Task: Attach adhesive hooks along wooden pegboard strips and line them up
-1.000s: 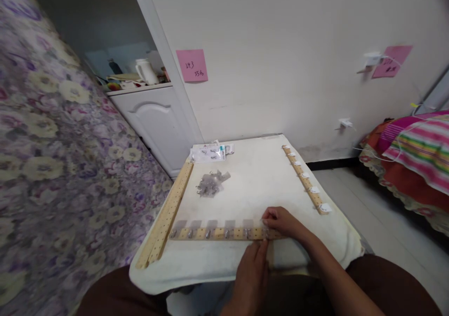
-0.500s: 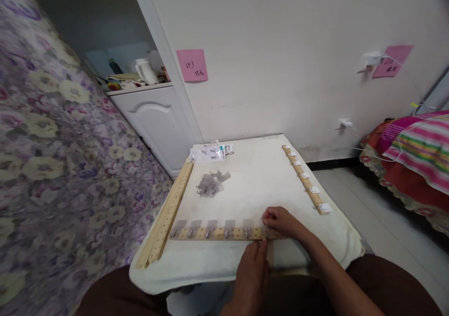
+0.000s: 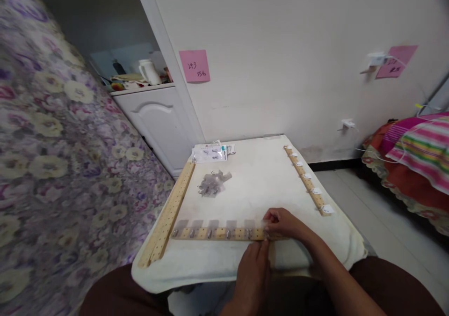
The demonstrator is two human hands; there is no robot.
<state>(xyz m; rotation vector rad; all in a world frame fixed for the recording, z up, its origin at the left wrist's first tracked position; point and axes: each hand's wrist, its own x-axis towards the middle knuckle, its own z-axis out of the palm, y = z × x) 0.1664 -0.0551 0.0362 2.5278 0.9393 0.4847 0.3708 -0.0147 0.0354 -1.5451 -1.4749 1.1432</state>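
Note:
A perforated wooden strip [image 3: 217,233] lies across the near part of a white cloth-covered table [image 3: 259,185], with several clear adhesive hooks stuck along it. My right hand [image 3: 284,223] rests on the strip's right end, fingers curled and pinched over a hook there. My left hand [image 3: 253,269] comes up from below, its fingertips pressed against the strip right beside the right hand. What the fingers grip is too small to make out.
Another wooden strip [image 3: 168,215] runs along the table's left edge, a third strip [image 3: 307,180] with white hooks along the right. A pile of loose clear hooks [image 3: 212,184] and a packet [image 3: 210,153] lie at the back. Floral fabric hangs left, a striped blanket at right.
Both hands stay at the strip's right end; only the camera view has shifted slightly.

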